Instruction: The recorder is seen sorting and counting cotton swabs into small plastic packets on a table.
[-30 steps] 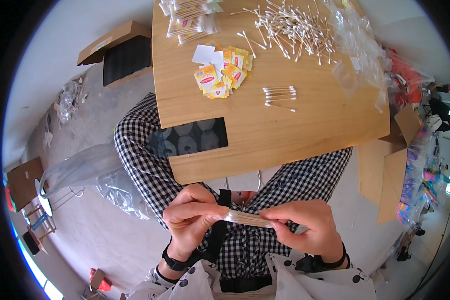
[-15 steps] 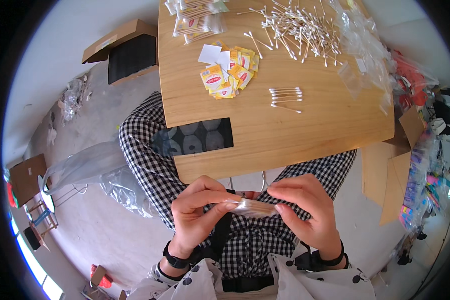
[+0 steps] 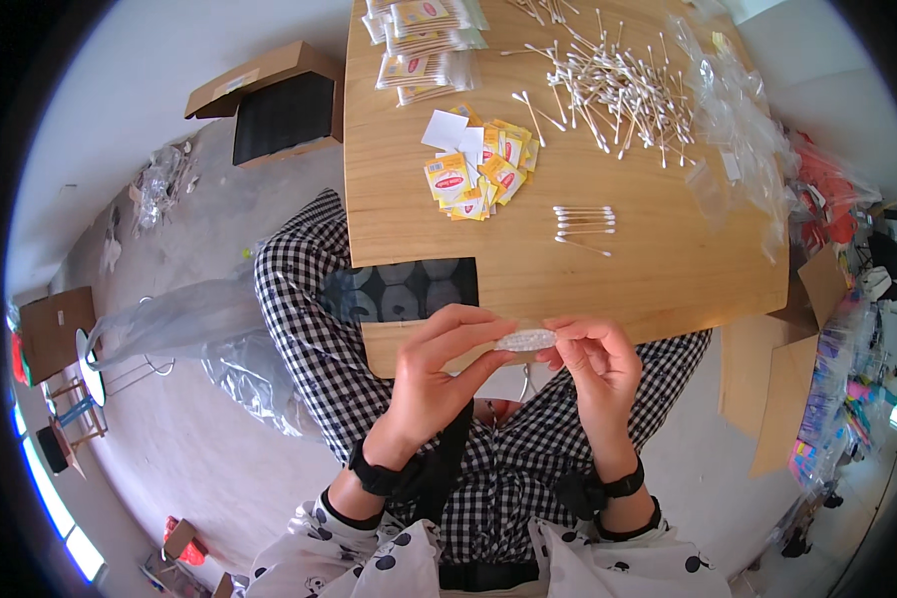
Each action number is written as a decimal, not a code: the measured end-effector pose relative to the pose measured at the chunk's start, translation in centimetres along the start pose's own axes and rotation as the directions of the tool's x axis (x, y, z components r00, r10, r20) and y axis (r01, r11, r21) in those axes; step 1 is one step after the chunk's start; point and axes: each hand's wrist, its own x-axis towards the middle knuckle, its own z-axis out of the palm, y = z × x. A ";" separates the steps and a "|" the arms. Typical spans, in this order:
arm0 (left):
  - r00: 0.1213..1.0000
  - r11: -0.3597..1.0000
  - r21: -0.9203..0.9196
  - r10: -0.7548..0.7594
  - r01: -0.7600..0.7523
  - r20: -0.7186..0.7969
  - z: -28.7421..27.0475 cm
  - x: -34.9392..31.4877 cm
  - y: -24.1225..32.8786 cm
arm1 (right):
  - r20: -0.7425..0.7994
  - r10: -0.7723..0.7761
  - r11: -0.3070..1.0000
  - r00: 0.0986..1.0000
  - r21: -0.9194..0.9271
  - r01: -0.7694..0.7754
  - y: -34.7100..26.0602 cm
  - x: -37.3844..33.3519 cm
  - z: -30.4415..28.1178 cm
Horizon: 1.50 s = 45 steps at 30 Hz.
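A small clear bag of cotton swabs (image 3: 526,341) is pinched between my two hands at the table's near edge, its swab tips facing me. My left hand (image 3: 447,364) grips its left end with thumb and fingers. At the other end, my right hand (image 3: 598,367) closes thumb and fingertips on it. Beyond them, a short row of loose cotton swabs (image 3: 585,219) lies on the wooden table (image 3: 668,269). Yellow and white cards (image 3: 478,169) form a pile to the left of that row. A large heap of loose swabs (image 3: 623,90) spreads farther back.
Filled swab bags (image 3: 427,45) are stacked at the far left of the table. Clear plastic bags (image 3: 738,130) lie along its right side. A dark panel (image 3: 409,289) sits at the table's near left notch. Cardboard boxes (image 3: 279,105) stand beyond both sides.
Both hands have moved up toward the table edge with the swab bag. The bag has turned so its end now faces me, and my right fingers have closed in on it.
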 end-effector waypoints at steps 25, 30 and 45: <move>0.949 0.948 0.192 0.284 -0.255 -0.139 1.9 -0.1 -1.4 | -0.050 -0.291 0.848 0.955 -0.475 0.233 1.2 0.6 0.4; 0.970 0.978 0.133 0.178 -0.157 -0.162 1.9 -0.2 -1.7 | -0.060 -0.236 0.893 0.970 -0.407 0.193 1.4 0.8 0.5; 0.955 0.837 -0.481 -0.298 0.260 -0.002 2.8 -0.4 -1.7 | 0.068 0.257 0.948 0.964 0.173 -0.265 1.9 1.3 0.5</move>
